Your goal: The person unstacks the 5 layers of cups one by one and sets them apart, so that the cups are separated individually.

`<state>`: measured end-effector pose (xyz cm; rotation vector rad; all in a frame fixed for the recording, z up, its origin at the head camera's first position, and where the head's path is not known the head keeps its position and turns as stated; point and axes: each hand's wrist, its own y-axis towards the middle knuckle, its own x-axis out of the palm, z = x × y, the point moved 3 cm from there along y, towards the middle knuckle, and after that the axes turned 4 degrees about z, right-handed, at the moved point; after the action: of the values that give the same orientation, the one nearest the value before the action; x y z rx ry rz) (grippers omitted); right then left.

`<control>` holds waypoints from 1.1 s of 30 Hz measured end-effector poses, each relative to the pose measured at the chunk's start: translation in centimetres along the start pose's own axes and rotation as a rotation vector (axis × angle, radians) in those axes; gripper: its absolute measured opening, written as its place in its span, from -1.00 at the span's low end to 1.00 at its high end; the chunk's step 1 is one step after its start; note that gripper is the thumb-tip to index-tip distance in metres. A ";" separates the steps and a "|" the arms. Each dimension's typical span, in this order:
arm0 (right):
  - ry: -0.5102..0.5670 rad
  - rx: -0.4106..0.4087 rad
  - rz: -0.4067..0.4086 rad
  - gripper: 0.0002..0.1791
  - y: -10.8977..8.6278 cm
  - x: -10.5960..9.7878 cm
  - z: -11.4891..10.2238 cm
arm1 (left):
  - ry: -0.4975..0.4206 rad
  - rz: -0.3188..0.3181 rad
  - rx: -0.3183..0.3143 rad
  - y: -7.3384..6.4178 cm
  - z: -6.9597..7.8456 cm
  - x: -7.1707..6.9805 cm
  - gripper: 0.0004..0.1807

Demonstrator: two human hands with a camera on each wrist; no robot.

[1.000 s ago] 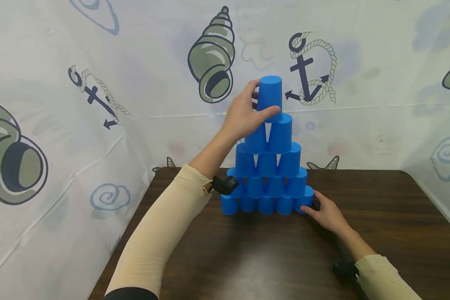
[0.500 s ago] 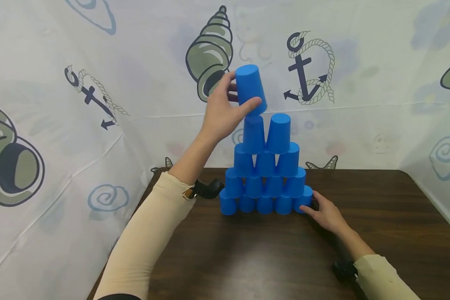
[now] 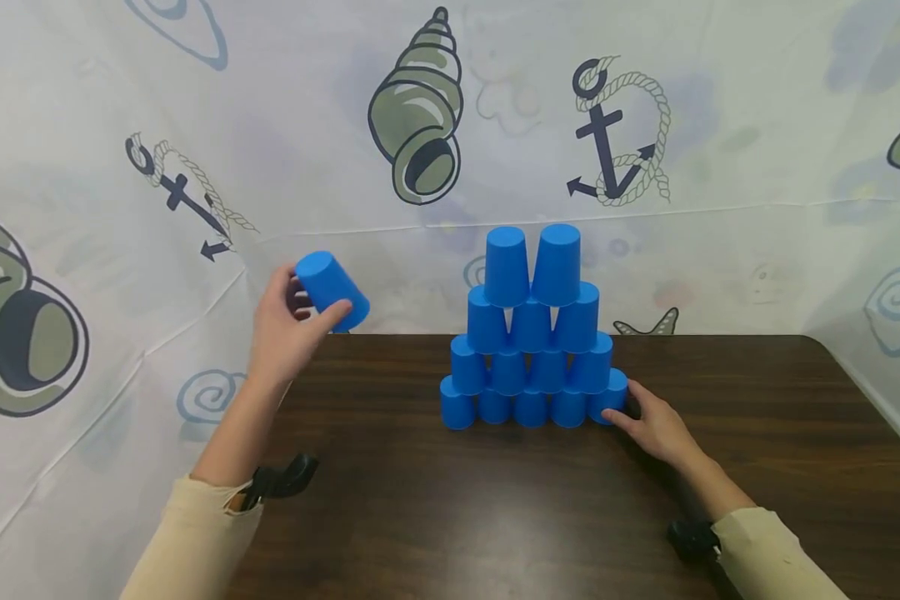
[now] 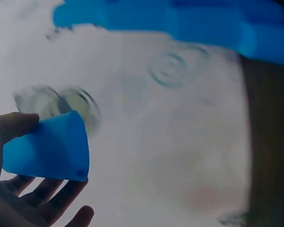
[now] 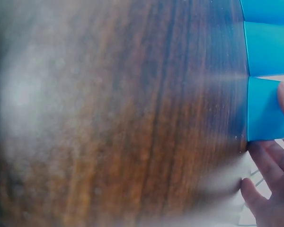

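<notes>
My left hand (image 3: 285,333) grips a blue plastic cup (image 3: 333,289) by its sides, thumb across the front, up in the air over the table's back left. The cup tilts with its closed end toward the upper left; in the left wrist view the cup (image 4: 49,149) lies between thumb and fingers. A stepped stack of upside-down blue cups (image 3: 531,325) stands at mid-table, with two cups in its top row. At the bottom right, my right hand (image 3: 660,425) holds the end cup (image 3: 606,400) between thumb and fingers; the right wrist view shows that cup (image 5: 267,109) too.
The dark wooden table (image 3: 435,508) runs back to a cloth backdrop (image 3: 330,167) printed with shells and anchors. The cloth also hangs along the left and right sides. A dark wrist-worn device (image 3: 281,479) sits on the left wrist.
My left hand has lifted the top cup off the stack and carried it left and down, tilting it. The right hand stays at the bottom right cup.
</notes>
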<state>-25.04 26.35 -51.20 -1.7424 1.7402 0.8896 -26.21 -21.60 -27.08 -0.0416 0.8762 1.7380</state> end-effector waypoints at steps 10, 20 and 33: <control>0.000 -0.004 0.014 -0.13 0.0 -0.4 0.1 | 0.235 -0.136 -0.305 -7.2 -13.7 -3.2 -0.15; 0.000 -0.014 0.012 -0.13 0.0 -0.5 -0.1 | 0.294 -0.190 -0.354 -9.5 -19.4 -2.1 -0.14; 0.009 0.003 -0.006 -0.11 0.0 0.1 0.0 | 0.373 -0.241 -0.402 -10.0 -21.3 -0.8 -0.20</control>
<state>-25.01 26.28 -51.24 -1.7511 1.7397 0.8773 -25.85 -33.46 -47.42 -0.7276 0.7343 1.6762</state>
